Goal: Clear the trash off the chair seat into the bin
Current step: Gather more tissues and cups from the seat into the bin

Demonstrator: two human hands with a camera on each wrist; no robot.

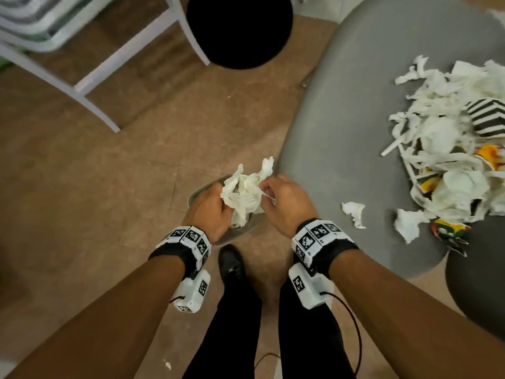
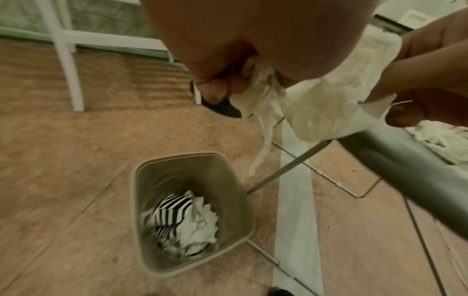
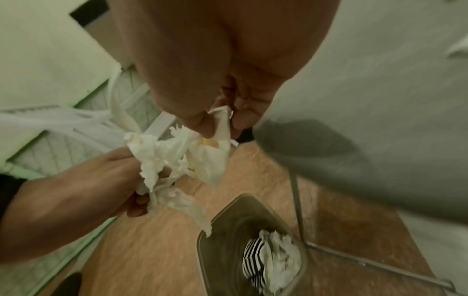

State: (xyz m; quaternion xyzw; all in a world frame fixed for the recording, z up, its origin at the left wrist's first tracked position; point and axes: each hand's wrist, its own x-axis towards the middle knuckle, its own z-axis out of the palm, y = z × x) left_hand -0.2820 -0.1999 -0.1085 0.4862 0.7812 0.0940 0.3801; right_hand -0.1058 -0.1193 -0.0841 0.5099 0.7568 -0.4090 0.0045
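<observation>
Both hands hold one crumpled bundle of white tissue [image 1: 246, 191] above the grey bin [image 1: 195, 196] on the floor. My left hand [image 1: 210, 212] grips its left side with curled fingers [image 2: 215, 90]. My right hand [image 1: 276, 198] pinches its right side between thumb and fingers [image 3: 202, 124]. The bin [image 2: 142, 200] holds white tissue and a black-and-white striped scrap [image 2: 169, 212]. To the right, the grey chair seat [image 1: 341, 105] carries a heap of white tissue and coloured wrappers [image 1: 448, 149], with two loose tissue pieces [image 1: 355, 213] near its front edge.
A white chair frame [image 1: 90, 86] stands at the far left and a round black stool [image 1: 239, 30] at the top. My black shoe [image 1: 232, 265] is on the brown floor just behind the bin. The grey chair's thin metal legs [image 2: 286, 170] run beside the bin.
</observation>
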